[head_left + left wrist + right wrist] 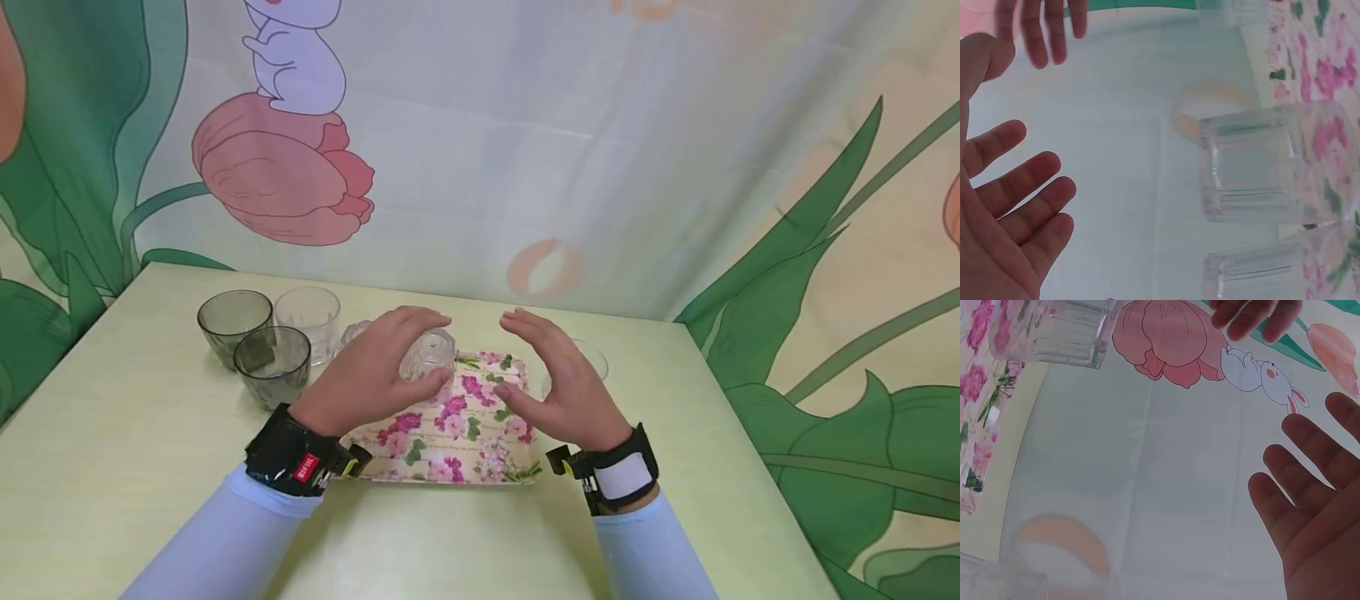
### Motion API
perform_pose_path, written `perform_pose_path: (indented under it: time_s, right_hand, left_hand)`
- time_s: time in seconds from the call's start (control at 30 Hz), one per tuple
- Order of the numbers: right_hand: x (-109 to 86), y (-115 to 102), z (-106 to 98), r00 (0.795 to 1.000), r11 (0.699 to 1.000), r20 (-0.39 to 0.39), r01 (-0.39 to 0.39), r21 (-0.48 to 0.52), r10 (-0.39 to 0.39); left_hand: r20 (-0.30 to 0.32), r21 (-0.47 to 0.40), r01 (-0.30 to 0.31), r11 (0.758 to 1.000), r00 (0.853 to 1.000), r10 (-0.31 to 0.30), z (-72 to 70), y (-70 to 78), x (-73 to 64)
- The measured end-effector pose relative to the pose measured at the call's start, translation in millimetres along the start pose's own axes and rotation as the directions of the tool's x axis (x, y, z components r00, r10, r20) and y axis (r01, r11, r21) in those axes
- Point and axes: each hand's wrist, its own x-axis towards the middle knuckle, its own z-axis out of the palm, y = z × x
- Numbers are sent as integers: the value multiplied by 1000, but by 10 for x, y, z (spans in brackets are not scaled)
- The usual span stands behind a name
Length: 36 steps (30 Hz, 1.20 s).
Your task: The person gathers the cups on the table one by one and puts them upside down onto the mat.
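Both hands hover over a floral tray (457,433), palms facing each other, with nothing held. The left hand (378,367) has its fingers apart from the thumb, and in the head view it overlaps a clear glass (427,357) at the tray's back. Another clear glass (356,332) is mostly hidden behind that hand. The right hand (570,387) is spread in the same way over the tray's right edge, and a clear glass (594,358) shows partly behind it. In the left wrist view, a clear glass (1247,169) stands upside down on the tray.
Left of the tray are two grey-tinted glasses (235,321) and a clear glass (311,312), close together. The pale table (420,542) meets a printed cloth backdrop (450,167) at the rear. Each wrist wears a black strap (288,450) with a small camera.
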Motion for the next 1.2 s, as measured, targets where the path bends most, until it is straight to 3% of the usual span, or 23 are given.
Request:
perform_pose_path:
  time_s: [0.27,0.7,1.2]
  right_hand:
    - [-1,6,-22,1000,1000,-10,-5,-11,5]
    - [-1,-47,-19,1000,998,-8,29,55,-29]
    - [-15,-46,-19,1000,999,-9,30,24,-30]
  left_hand:
    - [-82,3,-59,998,995,59,-118,125,-23]
    - [-81,17,-99,995,992,100,-169,187,-68]
    - [-70,34,-106,994,992,108,-193,236,-81]
